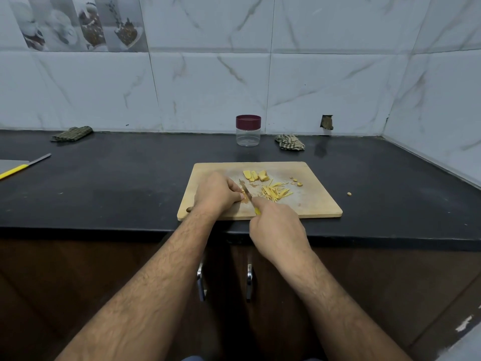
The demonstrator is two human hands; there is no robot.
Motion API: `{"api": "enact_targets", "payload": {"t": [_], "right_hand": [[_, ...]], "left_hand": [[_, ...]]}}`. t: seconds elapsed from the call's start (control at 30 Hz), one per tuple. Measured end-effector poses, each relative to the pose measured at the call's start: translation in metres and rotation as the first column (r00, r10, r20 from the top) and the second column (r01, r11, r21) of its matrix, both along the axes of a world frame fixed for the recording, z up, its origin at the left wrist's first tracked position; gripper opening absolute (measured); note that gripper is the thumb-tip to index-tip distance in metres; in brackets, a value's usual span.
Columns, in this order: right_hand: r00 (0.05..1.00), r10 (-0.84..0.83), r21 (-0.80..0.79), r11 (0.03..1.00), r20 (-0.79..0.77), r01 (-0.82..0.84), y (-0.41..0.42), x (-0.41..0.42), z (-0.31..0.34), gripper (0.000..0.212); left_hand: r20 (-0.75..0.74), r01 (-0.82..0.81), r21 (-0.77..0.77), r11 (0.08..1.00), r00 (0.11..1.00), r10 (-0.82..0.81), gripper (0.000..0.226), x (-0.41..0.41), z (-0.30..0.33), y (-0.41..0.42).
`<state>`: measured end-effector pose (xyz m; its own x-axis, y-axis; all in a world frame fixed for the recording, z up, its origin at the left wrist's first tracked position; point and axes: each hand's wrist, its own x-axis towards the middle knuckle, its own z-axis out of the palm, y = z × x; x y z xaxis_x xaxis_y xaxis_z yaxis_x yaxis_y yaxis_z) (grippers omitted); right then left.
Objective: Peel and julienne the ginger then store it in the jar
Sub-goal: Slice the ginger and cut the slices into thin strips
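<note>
While the left hand (217, 192) curls over a piece of ginger at the near left of the board (317, 204), hiding most of it, the right hand (277, 225) grips the yellow-handled knife (246, 192), its blade just beside the left fingertips. Good cutting here seems to mean tucked fingertips, knuckles guiding the blade, and thin even strokes to match the strips (276, 192) piled to the right. Thicker slices (256, 175) wait at the far side. The jar (248, 131), lid on, stands well behind the board, so storing looks some way off.
</note>
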<state>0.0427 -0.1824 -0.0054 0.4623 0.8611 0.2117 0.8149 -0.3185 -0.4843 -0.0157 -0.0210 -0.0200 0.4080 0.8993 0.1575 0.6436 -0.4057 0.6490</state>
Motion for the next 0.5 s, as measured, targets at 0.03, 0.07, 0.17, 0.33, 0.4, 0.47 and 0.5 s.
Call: {"api": "enact_targets", "payload": {"t": [0.03, 0.07, 0.17, 0.33, 0.4, 0.47, 0.5], "right_hand": [[1.000, 0.006, -0.003, 1.000, -0.001, -0.006, 0.001, 0.000, 0.000, 0.052], [1.000, 0.009, -0.007, 1.000, 0.000, -0.009, 0.003, -0.001, 0.000, 0.052], [1.000, 0.008, -0.021, 1.000, 0.006, -0.008, 0.006, -0.001, -0.002, 0.050], [1.000, 0.006, -0.022, 1.000, 0.017, -0.005, 0.007, 0.000, -0.002, 0.049], [1.000, 0.007, -0.024, 1.000, 0.019, -0.006, 0.006, 0.000, -0.002, 0.050], [1.000, 0.010, -0.034, 0.999, 0.024, -0.009, 0.006, 0.001, -0.001, 0.050], [1.000, 0.011, -0.038, 0.999, 0.025, -0.010, 0.006, 0.002, 0.000, 0.051]], "left_hand": [[-0.003, 0.002, 0.004, 1.000, 1.000, -0.002, 0.014, 0.000, 0.000, 0.000], [-0.007, 0.001, 0.006, 1.000, 1.000, -0.001, 0.016, 0.000, -0.001, 0.001], [-0.008, -0.019, 0.014, 1.000, 1.000, 0.019, 0.022, 0.001, -0.001, 0.002], [-0.030, -0.049, -0.066, 0.997, 0.998, 0.047, 0.009, 0.002, 0.007, 0.009], [-0.031, -0.057, -0.124, 0.991, 0.998, 0.054, 0.009, 0.002, 0.011, 0.012], [-0.058, -0.069, -0.168, 0.983, 0.996, 0.060, 0.015, 0.002, 0.015, 0.014], [-0.072, -0.072, -0.187, 0.980, 0.996, 0.059, 0.017, 0.003, 0.017, 0.014]]}}
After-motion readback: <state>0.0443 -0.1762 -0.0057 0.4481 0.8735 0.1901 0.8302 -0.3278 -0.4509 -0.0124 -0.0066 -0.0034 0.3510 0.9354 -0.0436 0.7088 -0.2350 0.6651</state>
